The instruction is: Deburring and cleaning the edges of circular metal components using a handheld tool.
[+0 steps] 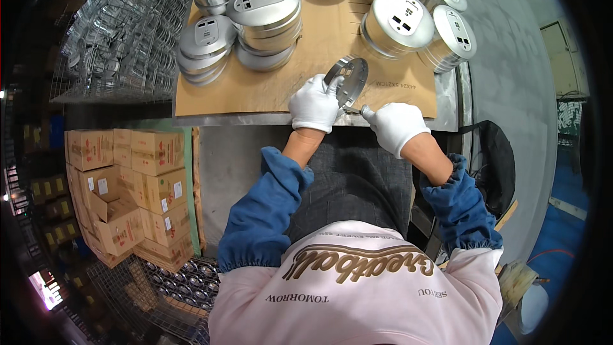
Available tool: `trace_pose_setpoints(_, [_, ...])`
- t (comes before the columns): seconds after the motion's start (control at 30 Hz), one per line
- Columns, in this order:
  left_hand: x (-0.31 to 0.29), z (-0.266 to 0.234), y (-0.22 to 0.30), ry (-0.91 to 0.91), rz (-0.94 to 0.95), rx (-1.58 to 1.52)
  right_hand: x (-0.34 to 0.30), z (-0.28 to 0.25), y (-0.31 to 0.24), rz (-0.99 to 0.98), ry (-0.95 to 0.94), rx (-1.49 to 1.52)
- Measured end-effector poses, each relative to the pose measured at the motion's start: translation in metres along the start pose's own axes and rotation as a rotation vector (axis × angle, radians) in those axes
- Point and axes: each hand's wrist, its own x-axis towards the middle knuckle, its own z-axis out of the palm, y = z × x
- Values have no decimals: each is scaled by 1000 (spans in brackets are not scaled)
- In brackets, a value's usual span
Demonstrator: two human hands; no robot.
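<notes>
My left hand (pixel 314 103), in a white glove, is closed on the rim of a round metal cover (pixel 352 82). The cover is tilted up on edge, its hollow inner side turned to the right, just above the cardboard near the table's front edge. Close to its lower rim, my right hand (pixel 397 126), also gloved in white, has its fingers closed. A thin, narrow thing seems to stick out from those fingers toward the cover; its kind is too small to tell. Behind my hands stand stacks of similar silver covers (pixel 265 6) with rectangular cut-outs in their tops.
Cardboard (pixel 236 96) covers the metal-edged table. More cover stacks (pixel 397 22) stand at the back right. A wire basket (pixel 121 32) of metal parts is at the far left, with cardboard cartons (pixel 156 153) below it. A black bag (pixel 495 163) hangs at the right.
</notes>
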Motion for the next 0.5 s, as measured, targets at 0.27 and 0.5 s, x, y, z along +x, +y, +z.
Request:
trace_pose_setpoints(0.27, [-4,3,0,25,114,35,17,-18,-4,-45,-69,-45])
trace_pose_setpoints(0.5, [-1,4,0,68,77,-58,12,-8,-10,-40,-48,-11])
